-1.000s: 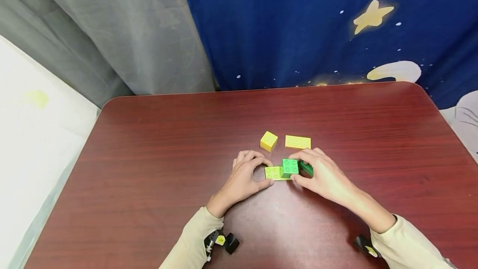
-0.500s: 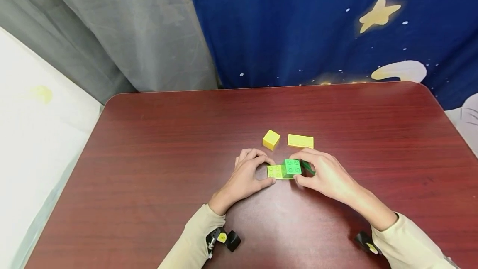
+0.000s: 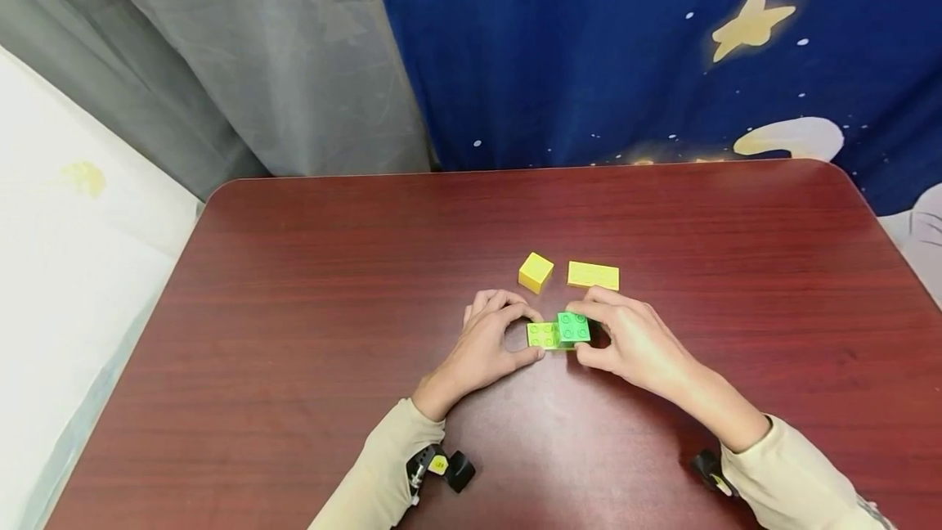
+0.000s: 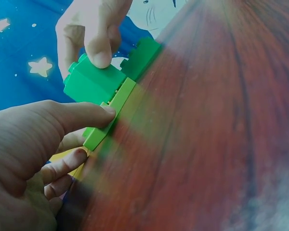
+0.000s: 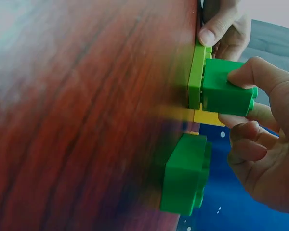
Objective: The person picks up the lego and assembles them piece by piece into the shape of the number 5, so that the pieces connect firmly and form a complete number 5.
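Observation:
A thin lime-green building plate (image 3: 541, 335) with studs lies on the table, and my left hand (image 3: 478, 350) pinches its left end between thumb and fingers. My right hand (image 3: 633, 346) grips a green building block (image 3: 573, 328) by its sides, over the right end of the plate. In the right wrist view a narrow gap shows between this block (image 5: 221, 89) and the plate (image 5: 196, 79). A second green block (image 5: 185, 178) rests on the table just right of the plate; in the head view my right hand hides it.
Behind the hands lie a yellow block (image 3: 536, 272) and a flat yellow plate (image 3: 593, 275). The reddish-brown table (image 3: 331, 268) reaches back to a grey curtain (image 3: 309, 56) and a blue one with stars (image 3: 574, 47). Both wrists wear small cameras.
My right hand has shifted slightly left with the green block over the plate, and now covers the second green block in the head view. The left hand keeps its grip on the plate.

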Demonstrator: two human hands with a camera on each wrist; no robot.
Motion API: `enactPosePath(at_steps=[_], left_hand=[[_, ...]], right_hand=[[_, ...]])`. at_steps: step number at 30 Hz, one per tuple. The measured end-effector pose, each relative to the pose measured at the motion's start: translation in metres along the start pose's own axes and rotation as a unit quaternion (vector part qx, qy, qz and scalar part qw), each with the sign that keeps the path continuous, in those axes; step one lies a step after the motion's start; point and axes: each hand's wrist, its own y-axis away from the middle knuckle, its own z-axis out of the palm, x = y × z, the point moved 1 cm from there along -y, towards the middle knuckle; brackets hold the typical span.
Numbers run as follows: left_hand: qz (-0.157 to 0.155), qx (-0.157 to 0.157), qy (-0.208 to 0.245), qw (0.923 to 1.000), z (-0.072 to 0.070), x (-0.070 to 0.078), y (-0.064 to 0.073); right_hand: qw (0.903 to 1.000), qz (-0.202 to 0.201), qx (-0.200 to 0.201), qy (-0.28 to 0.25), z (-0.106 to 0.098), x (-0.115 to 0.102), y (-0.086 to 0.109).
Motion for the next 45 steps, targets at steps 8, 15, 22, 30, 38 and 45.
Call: enactPosePath(at_steps=[8,15,22,30,38,45], left_hand=[[0.0,0.003,-0.002,1.0,-0.0003,-0.0022,0.0],[0.001,0.0,-0.004,1.0,0.0013,-0.0038,-0.0009],[-0.002,0.0,-0.005,1.0,0.0008,-0.0049,0.0016],[-0.008,0.004,0.024,0.9997,-0.0014,-0.0054,0.0002],[-0.009,0.004,0.038,0.9992,-0.0065,-0.0015,-0.0018],[-0.008,0.002,0.026,0.9996,-0.0027,-0.0005,0.0007]], right_hand=[[1.0,-0.001,-0.002,-0.006,0.003,0.0002,-0.0038],[0.9998,0.002,-0.005,-0.017,0.0032,0.0028,-0.0024],[0.9979,0.019,-0.012,-0.061,0.008,0.0034,0.0007],[0.9993,-0.015,-0.002,-0.035,0.0086,0.004,-0.0022],[0.9995,-0.016,0.004,-0.028,0.0064,0.0027,-0.0036],[0.9998,-0.006,-0.015,-0.01,0.0052,-0.0003,-0.0027]])
